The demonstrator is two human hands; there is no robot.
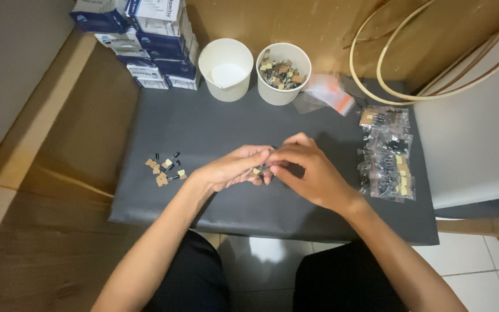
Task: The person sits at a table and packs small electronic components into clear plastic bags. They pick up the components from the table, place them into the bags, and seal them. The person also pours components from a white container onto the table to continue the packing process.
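- Black-trousered knees [342, 283] sit lowest in view, nearest the camera, over a pale tiled floor [480, 271].
- Both forearms reach up from there to the middle of a dark grey mat [215, 127] on the table.
- Left hand [232, 169]: fingers curled together, tips pinching a small part with a tan tab [256, 171]; part is tiny, details unclear.
- Right hand [310, 170]: fingers pressed together at the same small part, touching the left fingertips; exact hold on the part is hidden by the fingers, so cannot tell.
- Small part sits between the two hands, just above the mat centre.
- Loose pile of small black parts with tan tabs [166, 167] lies on the mat, left of the left hand, apart from it.
- Clear bags of the same kind of parts [387, 156] lie at the mat's right edge, near the right hand.
- Two white paper cups at the far edge: left cup [226, 69] with no parts showing inside, right cup [284, 72] with parts inside; they stand just beside each other.
- Stack of blue-and-white boxes [145, 40] far left.
- Small clear bag with orange strip [327, 92] beside the right cup.
- Bent cane hoops [379, 75] far right, against a white seat [475, 144].
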